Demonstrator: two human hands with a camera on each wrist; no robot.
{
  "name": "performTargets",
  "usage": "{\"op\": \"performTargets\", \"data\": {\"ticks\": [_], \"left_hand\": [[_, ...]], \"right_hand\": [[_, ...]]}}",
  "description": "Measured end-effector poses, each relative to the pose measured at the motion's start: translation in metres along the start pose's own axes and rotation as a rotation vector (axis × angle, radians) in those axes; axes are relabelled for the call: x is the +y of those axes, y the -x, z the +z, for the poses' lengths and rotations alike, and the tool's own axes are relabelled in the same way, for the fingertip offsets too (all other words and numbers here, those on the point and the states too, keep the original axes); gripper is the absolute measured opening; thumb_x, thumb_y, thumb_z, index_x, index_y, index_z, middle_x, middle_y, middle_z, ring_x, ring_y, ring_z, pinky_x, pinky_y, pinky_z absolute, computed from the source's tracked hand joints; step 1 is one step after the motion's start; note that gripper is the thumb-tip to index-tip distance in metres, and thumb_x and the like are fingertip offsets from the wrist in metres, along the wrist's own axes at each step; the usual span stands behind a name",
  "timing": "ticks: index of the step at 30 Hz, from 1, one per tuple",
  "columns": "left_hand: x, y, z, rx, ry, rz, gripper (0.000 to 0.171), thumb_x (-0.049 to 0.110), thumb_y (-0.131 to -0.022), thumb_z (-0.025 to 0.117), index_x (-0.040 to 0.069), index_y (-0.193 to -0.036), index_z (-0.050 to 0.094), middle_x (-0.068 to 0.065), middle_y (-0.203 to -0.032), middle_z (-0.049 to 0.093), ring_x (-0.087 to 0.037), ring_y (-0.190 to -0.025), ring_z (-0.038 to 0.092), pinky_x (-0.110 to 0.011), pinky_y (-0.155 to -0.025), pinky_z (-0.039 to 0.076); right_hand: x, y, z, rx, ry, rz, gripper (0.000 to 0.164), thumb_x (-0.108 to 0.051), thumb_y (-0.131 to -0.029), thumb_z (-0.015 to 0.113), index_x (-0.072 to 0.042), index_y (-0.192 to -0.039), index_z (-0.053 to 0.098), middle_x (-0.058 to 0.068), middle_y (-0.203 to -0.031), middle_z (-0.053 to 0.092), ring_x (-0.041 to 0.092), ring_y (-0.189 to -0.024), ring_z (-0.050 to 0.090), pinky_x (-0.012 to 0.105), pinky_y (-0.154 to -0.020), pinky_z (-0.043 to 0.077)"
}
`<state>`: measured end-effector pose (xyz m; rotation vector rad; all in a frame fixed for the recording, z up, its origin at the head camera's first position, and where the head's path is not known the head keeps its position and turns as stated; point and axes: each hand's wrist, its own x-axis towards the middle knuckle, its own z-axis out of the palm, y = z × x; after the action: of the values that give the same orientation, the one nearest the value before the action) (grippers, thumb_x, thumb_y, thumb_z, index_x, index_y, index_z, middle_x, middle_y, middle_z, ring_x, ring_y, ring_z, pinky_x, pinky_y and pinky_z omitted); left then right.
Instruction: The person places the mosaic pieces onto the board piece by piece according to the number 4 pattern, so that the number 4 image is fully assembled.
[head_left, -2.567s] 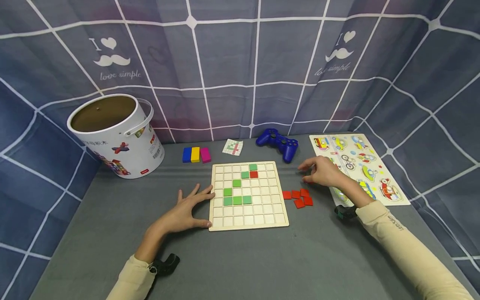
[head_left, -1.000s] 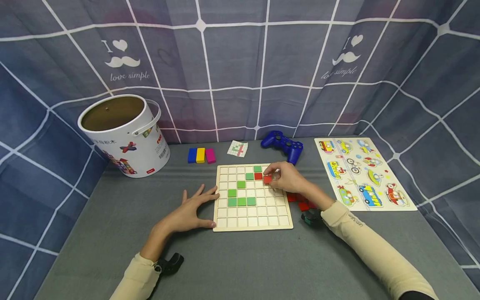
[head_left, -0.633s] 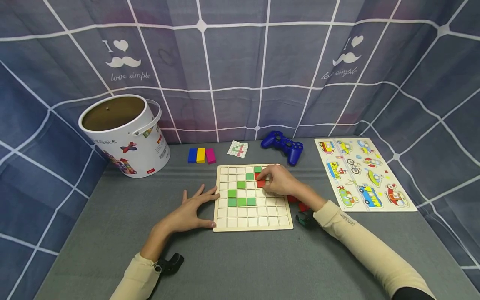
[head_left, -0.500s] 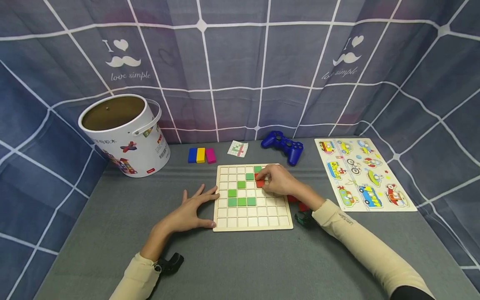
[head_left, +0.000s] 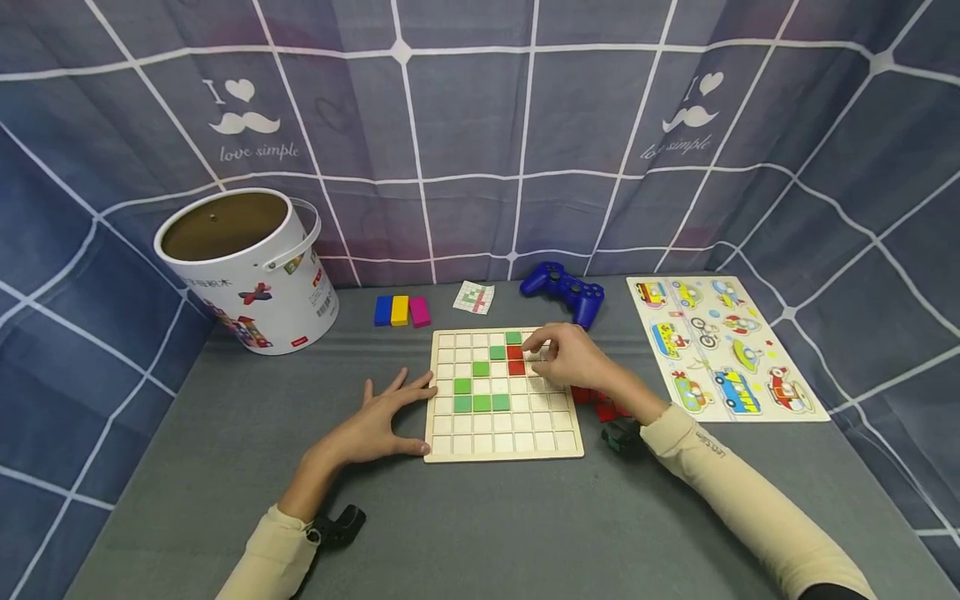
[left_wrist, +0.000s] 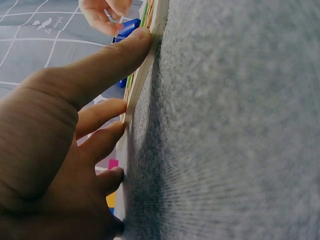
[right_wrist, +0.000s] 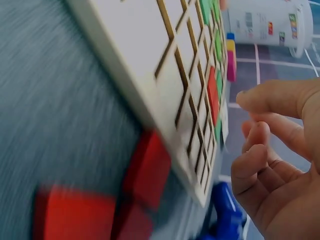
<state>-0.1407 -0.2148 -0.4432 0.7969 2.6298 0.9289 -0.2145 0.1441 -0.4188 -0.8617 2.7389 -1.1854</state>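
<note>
The square wooden grid board (head_left: 465,443) lies on the grey table. Several green tiles (head_left: 481,403) fill cells in it, and two red tiles (head_left: 515,367) sit one below the other near its upper middle. At the board's left edge, my left hand (head_left: 373,429) rests with spread fingers, its thumb touching the edge in the left wrist view. My right hand (head_left: 577,360) hovers over the board's upper right, thumb and fingertips apart with nothing between them. Loose red tiles (right_wrist: 148,167) lie by the board's right edge, partly hidden under my right wrist in the head view.
Behind the board are blue, yellow and magenta tiles (head_left: 400,311), a small pattern card (head_left: 473,297) and a blue game controller (head_left: 566,293). A white bucket (head_left: 277,308) stands at the back left. A picture puzzle board (head_left: 705,367) lies on the right.
My right hand came from the right, brought a red tile onto the board, let it go in the cell below the other red tile and drew slightly right. My left hand stayed at the edge.
</note>
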Motion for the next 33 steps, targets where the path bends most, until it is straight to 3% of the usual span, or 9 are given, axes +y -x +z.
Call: {"op": "performTargets", "data": {"ticks": [10, 17, 24, 33], "left_hand": [[0.001, -0.002, 0.001, -0.006, 0.002, 0.007, 0.087, 0.037, -0.076, 0.088, 0.018, -0.151, 0.048, 0.0, -0.164, 0.024, -0.042, -0.15, 0.005, -0.076, -0.102, -0.017], [-0.001, -0.001, 0.002, 0.009, 0.009, 0.013, 0.087, 0.036, -0.075, 0.089, 0.018, -0.15, 0.049, 0.0, -0.164, 0.025, -0.042, -0.15, 0.005, -0.076, -0.102, -0.017], [-0.003, -0.001, 0.002, 0.005, 0.006, 0.009, 0.087, 0.039, -0.075, 0.088, 0.018, -0.15, 0.049, 0.0, -0.164, 0.025, -0.042, -0.15, 0.005, -0.076, -0.102, -0.017], [-0.001, 0.0, 0.001, 0.009, 0.002, 0.01, 0.087, 0.036, -0.075, 0.088, 0.017, -0.15, 0.049, -0.002, -0.164, 0.026, -0.043, -0.149, 0.005, -0.077, -0.102, -0.016]], "right_hand": [[0.026, 0.046, -0.042, 0.002, 0.028, 0.1, 0.031, -0.001, -0.078, 0.081, -0.004, -0.108, 0.075, 0.011, -0.099, 0.07, 0.013, -0.056, 0.05, 0.028, -0.052, 0.043], [0.033, 0.067, -0.038, -0.062, 0.062, 0.1, 0.031, -0.006, -0.075, 0.083, -0.011, -0.105, 0.077, 0.003, -0.092, 0.07, 0.01, -0.056, 0.053, 0.027, -0.054, 0.045], [0.035, 0.067, -0.024, -0.086, 0.134, 0.056, 0.03, -0.009, -0.07, 0.086, -0.015, -0.098, 0.076, -0.006, -0.083, 0.066, 0.006, -0.06, 0.052, 0.026, -0.055, 0.045], [0.031, 0.059, -0.032, -0.055, 0.142, 0.019, 0.025, -0.009, -0.072, 0.086, -0.017, -0.094, 0.077, -0.006, -0.085, 0.065, 0.008, -0.059, 0.051, 0.025, -0.056, 0.044]]}}
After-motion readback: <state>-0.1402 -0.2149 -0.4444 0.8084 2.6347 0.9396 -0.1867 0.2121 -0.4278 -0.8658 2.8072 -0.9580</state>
